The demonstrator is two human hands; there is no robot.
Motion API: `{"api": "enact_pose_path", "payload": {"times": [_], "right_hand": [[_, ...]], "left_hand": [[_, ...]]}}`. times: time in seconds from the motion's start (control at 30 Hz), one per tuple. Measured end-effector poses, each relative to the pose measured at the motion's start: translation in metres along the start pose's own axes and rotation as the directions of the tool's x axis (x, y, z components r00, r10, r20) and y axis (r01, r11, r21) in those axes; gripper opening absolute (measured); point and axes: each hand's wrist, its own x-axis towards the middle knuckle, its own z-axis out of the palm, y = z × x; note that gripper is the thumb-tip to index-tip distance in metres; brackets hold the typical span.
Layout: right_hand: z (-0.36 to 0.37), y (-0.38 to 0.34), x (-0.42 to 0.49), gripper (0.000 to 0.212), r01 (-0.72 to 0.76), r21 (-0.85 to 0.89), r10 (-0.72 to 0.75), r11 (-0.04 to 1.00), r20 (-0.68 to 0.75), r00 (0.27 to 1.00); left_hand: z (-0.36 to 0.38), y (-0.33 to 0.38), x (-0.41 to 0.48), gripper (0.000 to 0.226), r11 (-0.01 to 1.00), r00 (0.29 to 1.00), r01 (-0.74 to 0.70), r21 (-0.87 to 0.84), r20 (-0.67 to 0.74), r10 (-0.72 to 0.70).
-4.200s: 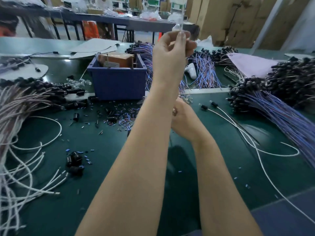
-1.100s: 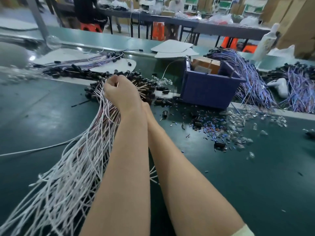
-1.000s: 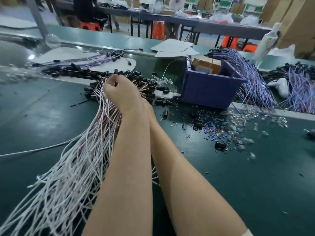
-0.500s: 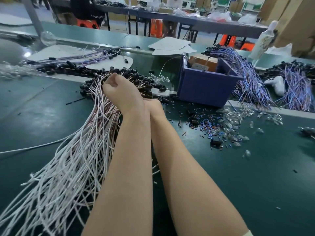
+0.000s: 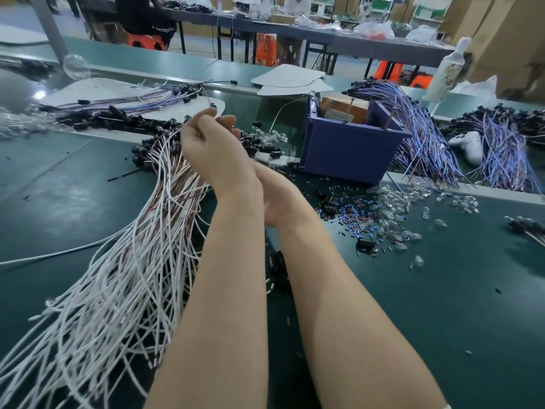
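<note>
Many thin white wires — black-capped ends, loose fan.

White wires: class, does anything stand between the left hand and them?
Nothing visible does. The left hand is right over the white wires and pinches a thin strand at its fingertips. The right hand is half hidden, its fingers unseen.
</note>
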Motion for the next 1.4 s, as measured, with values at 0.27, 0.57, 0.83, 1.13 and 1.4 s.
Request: {"api": "enact_pose_path", "payload": {"times": [0.27,0.57,0.83,1.13,1.4], "right_hand": [[-0.009,0.006,-0.008,0.010,0.034,-0.287,-0.059,0.957,-0.078,0.995],[-0.042,-0.023,-0.049,0.016,0.514,-0.070,-0.518,0.855,-0.094,0.850],[-0.121,-0.050,-0.092,0.020,0.744,0.114,-0.573,0.658,-0.566,0.593],[-0.198,-0.044,-0.119,0.025,0.782,0.126,-0.442,0.610,-0.765,0.469],[-0.193,-0.018,-0.097,0.010,0.671,0.174,-0.466,0.720,-0.595,0.654]], "left_hand": [[0.009,-0.003,-0.022,0.022,0.999,0.987,-0.040,-0.014,0.155,0.042],[0.012,-0.012,-0.038,0.021,0.995,0.944,-0.073,0.072,0.327,0.046],[0.028,-0.051,-0.080,0.059,0.600,0.505,-0.158,0.784,0.586,-0.634],[0.033,-0.097,-0.100,0.017,0.720,0.403,0.612,0.328,0.654,-0.640],[0.025,-0.118,-0.103,0.023,0.809,0.544,0.429,0.402,0.600,-0.587]]}}
